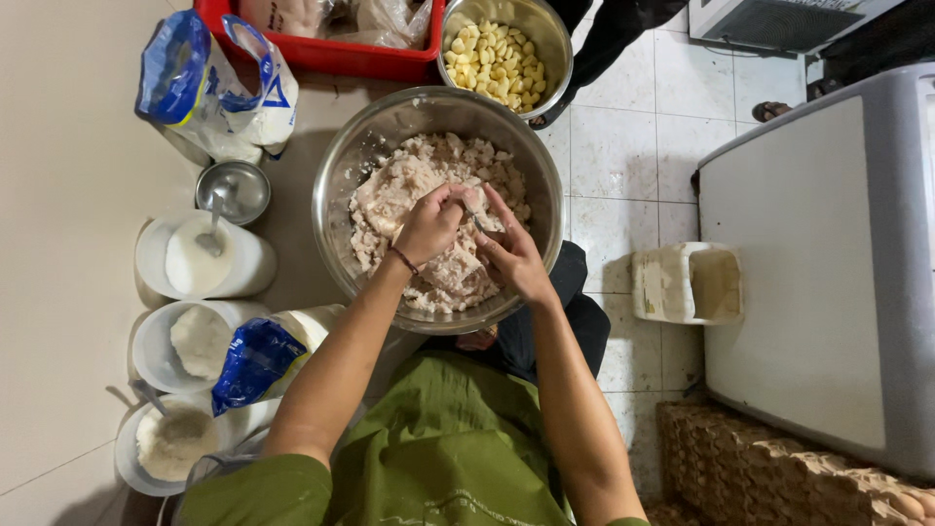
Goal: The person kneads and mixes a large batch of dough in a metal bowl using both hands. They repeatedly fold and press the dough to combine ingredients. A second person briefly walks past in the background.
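A large steel bowl [336,185] sits in front of me, filled with a pale, lumpy minced mixture [409,180]. My left hand [430,222] is curled into a fist, squeezing a lump of that mixture over the middle of the bowl. My right hand [513,255] is beside it holding a small spoon [474,216], its tip at the left fist. A thin bracelet circles my left wrist.
A smaller steel bowl of peeled garlic cloves [495,58] and a red tray [336,54] stand behind. Left: a blue-white bag [219,83], a small metal cup [234,190], white tubs of powder [200,261], another blue bag [258,358]. Right: a beige plastic container [687,282], grey appliance [828,273], egg trays [769,472].
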